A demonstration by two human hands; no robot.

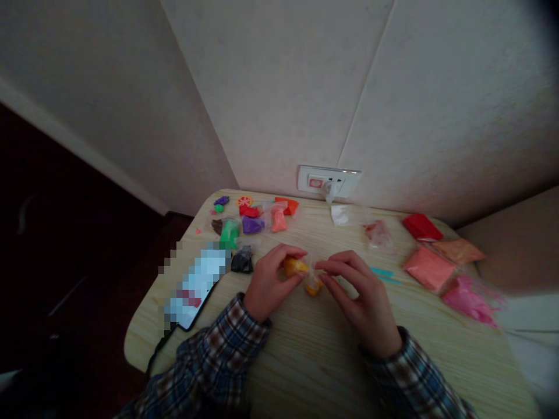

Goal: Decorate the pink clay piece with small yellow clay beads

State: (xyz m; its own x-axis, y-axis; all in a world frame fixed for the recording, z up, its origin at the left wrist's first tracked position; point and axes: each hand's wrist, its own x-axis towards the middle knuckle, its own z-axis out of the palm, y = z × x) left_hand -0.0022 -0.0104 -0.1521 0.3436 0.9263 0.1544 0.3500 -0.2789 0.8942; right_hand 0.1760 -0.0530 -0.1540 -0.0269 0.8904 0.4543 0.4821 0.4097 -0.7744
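My left hand [268, 282] is closed around an orange lump of clay [295, 267] in a clear plastic bag, just above the light wooden table [305, 361]. My right hand [360, 299] pinches the other end of that bag, and a second bit of orange clay [313, 287] shows below its fingertips. Both hands meet at the middle of the table. Plaid sleeves cover both forearms.
Small bags of clay lie at the back left: green [229, 234], purple [252, 224], black [242, 261], salmon [278, 220], red [248, 211]. At the right lie red [421, 226], salmon [428, 268], orange [459, 250] and pink [469, 298] packs. A phone [195, 285] rests at the left edge. A wall socket [328, 180] is behind.
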